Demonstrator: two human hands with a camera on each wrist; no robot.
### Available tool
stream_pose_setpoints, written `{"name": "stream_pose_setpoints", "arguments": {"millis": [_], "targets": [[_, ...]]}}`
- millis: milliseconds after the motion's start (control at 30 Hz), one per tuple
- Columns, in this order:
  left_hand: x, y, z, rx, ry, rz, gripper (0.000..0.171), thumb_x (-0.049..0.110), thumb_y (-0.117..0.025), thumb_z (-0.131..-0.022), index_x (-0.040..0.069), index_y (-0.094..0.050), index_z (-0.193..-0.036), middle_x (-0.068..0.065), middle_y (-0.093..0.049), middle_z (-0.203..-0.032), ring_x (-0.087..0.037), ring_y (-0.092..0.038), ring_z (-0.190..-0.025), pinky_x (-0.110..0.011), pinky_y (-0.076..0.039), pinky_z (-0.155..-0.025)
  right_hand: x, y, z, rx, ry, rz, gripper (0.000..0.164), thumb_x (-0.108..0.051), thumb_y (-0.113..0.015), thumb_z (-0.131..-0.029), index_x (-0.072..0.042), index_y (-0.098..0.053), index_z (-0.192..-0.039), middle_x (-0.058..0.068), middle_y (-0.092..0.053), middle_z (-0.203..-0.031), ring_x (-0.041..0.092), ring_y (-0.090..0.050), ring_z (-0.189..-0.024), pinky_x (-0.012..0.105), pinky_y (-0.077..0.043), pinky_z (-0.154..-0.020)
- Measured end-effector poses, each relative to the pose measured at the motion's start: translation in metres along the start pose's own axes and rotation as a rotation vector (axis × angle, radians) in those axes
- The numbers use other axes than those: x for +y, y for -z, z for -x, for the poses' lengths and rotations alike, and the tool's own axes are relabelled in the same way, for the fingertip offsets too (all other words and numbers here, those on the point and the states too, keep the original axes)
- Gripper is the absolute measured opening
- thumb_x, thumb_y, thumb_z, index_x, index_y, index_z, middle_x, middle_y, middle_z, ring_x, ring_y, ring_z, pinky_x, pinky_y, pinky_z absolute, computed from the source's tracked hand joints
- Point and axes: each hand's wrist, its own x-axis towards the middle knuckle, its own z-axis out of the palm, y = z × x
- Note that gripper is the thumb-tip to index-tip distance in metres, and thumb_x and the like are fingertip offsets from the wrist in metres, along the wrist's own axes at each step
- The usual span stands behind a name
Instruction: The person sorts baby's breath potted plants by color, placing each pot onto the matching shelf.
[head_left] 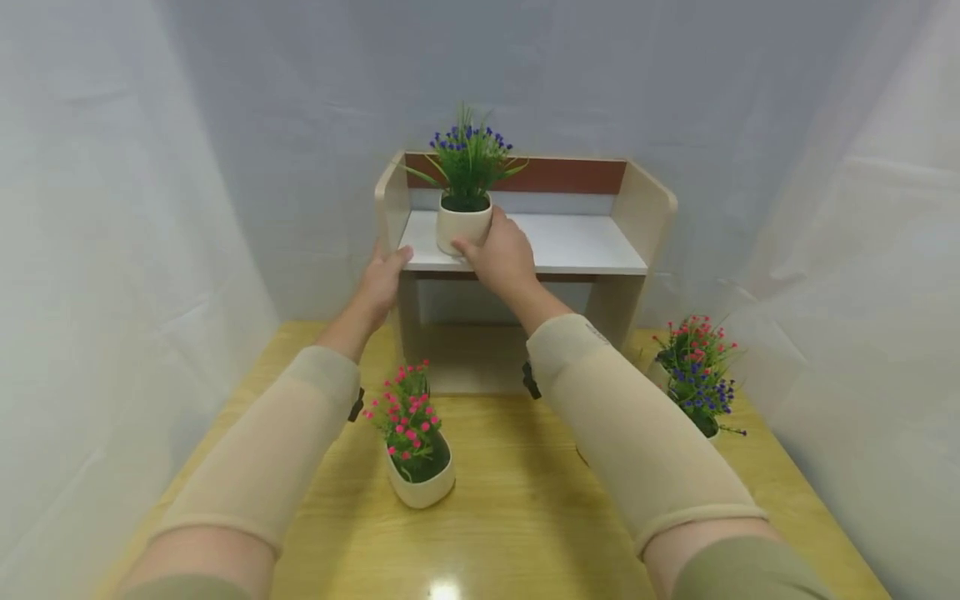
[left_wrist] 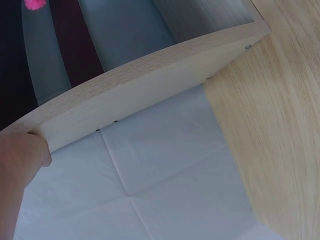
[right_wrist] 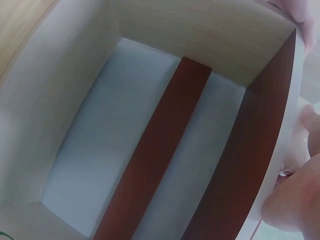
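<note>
A white pot with blue flowers [head_left: 463,227] stands upright at the left part of the white upper board of a small two-tier desk shelf [head_left: 577,242]. My right hand [head_left: 506,257] holds this pot from its right side, thumb across the front. In the right wrist view, part of the right hand [right_wrist: 295,197] shows beside the pot [right_wrist: 297,150] at the board's front edge. My left hand [head_left: 381,282] grips the shelf's left side panel, thumb on the front edge of the board. The left wrist view shows fingers of that hand [left_wrist: 25,155] against the panel [left_wrist: 125,92].
An oblong white pot with pink flowers [head_left: 423,487] stands on the wooden table [head_left: 495,533], in front of the shelf's left side. At the right, pink flowers [head_left: 697,337] and blue flowers [head_left: 705,390] in pots are partly behind my right sleeve. White sheeting [head_left: 112,250] surrounds the table.
</note>
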Motion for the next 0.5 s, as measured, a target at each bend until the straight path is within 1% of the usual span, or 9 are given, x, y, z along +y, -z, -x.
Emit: {"name": "stream_pose_setpoints", "arguments": {"millis": [67, 133, 200, 233, 367, 467, 500], "targets": [[0.0, 0.0, 0.0, -0.009, -0.027, 0.0, 0.082, 0.041, -0.05, -0.112, 0.028, 0.0, -0.176, -0.011, -0.009, -0.185, -0.033, -0.008, -0.172, -0.056, -0.006, -0.141, -0.001, -0.001, 0.0, 0.003, 0.002, 0.028, 0.082, -0.055, -0.073, -0.101, -0.003, -0.046, -0.157, 0.018, -0.07, -0.14, 0.035, -0.065, -0.134, 0.049, -0.043, -0.128], [0.0, -0.001, 0.0, -0.018, -0.045, -0.007, 0.082, 0.041, -0.049, -0.112, 0.029, 0.001, -0.176, -0.01, -0.007, -0.185, -0.032, -0.005, -0.172, -0.055, -0.004, -0.141, 0.0, -0.001, 0.001, 0.002, 0.005, 0.041, 0.083, -0.056, -0.071, -0.101, -0.002, -0.044, -0.159, 0.019, -0.07, -0.141, 0.036, -0.063, -0.139, 0.049, -0.033, -0.135], [-0.001, 0.0, 0.0, -0.031, -0.056, -0.016, 0.08, 0.04, -0.047, -0.113, 0.029, 0.001, -0.176, -0.008, -0.004, -0.186, -0.032, -0.003, -0.172, -0.055, -0.002, -0.141, 0.0, -0.001, 0.003, -0.003, 0.008, 0.032, 0.085, -0.055, -0.071, -0.102, -0.001, -0.042, -0.16, 0.02, -0.069, -0.142, 0.036, -0.061, -0.141, 0.05, -0.026, -0.139], [-0.001, -0.001, 0.0, -0.033, -0.048, -0.022, 0.081, 0.04, -0.047, -0.113, 0.03, 0.003, -0.176, -0.007, -0.003, -0.186, -0.032, -0.002, -0.172, -0.055, -0.001, -0.141, 0.001, -0.001, 0.004, -0.006, 0.01, 0.023, 0.085, -0.055, -0.071, -0.102, -0.001, -0.041, -0.161, 0.02, -0.069, -0.143, 0.037, -0.061, -0.142, 0.051, -0.024, -0.139], [-0.003, -0.001, 0.001, -0.038, -0.034, -0.031, 0.081, 0.042, -0.047, -0.113, 0.031, 0.003, -0.176, -0.005, -0.001, -0.186, -0.031, -0.001, -0.172, -0.055, -0.001, -0.141, 0.003, -0.002, 0.007, -0.005, 0.016, -0.017, 0.086, -0.05, -0.073, -0.102, 0.001, -0.038, -0.161, 0.022, -0.066, -0.146, 0.037, -0.059, -0.145, 0.055, -0.023, -0.139], [-0.004, -0.002, 0.0, -0.038, -0.036, -0.026, 0.08, 0.042, -0.046, -0.113, 0.032, 0.002, -0.176, -0.006, -0.001, -0.186, -0.031, -0.001, -0.172, -0.057, -0.002, -0.141, 0.004, -0.004, 0.01, 0.02, 0.016, -0.069, 0.088, -0.045, -0.076, -0.101, 0.003, -0.035, -0.163, 0.023, -0.061, -0.153, 0.037, -0.054, -0.15, 0.056, -0.024, -0.139], [-0.004, -0.002, 0.0, -0.037, -0.042, -0.025, 0.079, 0.041, -0.047, -0.113, 0.033, 0.001, -0.176, -0.005, -0.003, -0.186, -0.031, -0.002, -0.172, -0.057, -0.002, -0.141, 0.004, -0.004, 0.011, 0.032, 0.01, -0.091, 0.088, -0.043, -0.076, -0.101, 0.003, -0.034, -0.164, 0.023, -0.058, -0.156, 0.038, -0.052, -0.151, 0.056, -0.026, -0.138]]}}
